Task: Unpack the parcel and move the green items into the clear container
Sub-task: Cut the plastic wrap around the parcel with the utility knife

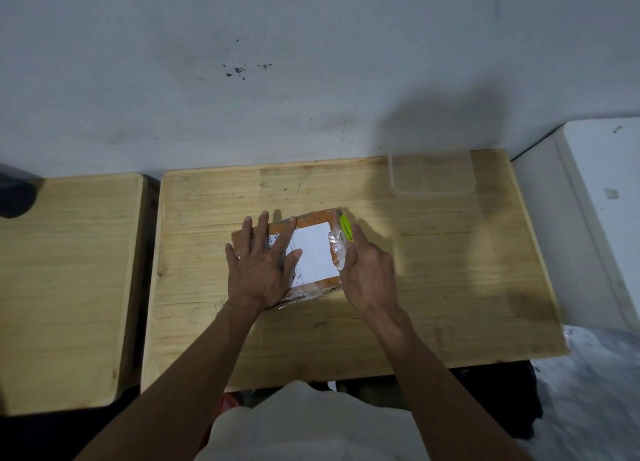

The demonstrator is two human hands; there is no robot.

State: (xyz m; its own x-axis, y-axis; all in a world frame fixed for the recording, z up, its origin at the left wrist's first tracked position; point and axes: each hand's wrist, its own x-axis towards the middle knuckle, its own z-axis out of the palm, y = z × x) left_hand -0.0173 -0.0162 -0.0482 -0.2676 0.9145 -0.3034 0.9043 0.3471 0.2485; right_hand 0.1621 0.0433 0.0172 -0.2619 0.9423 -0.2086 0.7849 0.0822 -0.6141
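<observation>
An orange-brown parcel (317,249) with a white label, wrapped in clear tape, lies in the middle of the wooden table (450,280). My left hand (263,263) presses flat on the parcel's left half with its fingers spread. At the parcel's right edge, my right hand (367,273) grips a narrow yellow-green tool (346,228) that looks like a cutter, its far end over the parcel's far right corner. A clear, empty container (433,173) stands at the back right of the table. What is inside the parcel is hidden.
A second wooden table (69,270) stands to the left, with a narrow gap between the two. A white box-like unit (595,201) sits close to the table's right side. A grey wall runs right behind both tables.
</observation>
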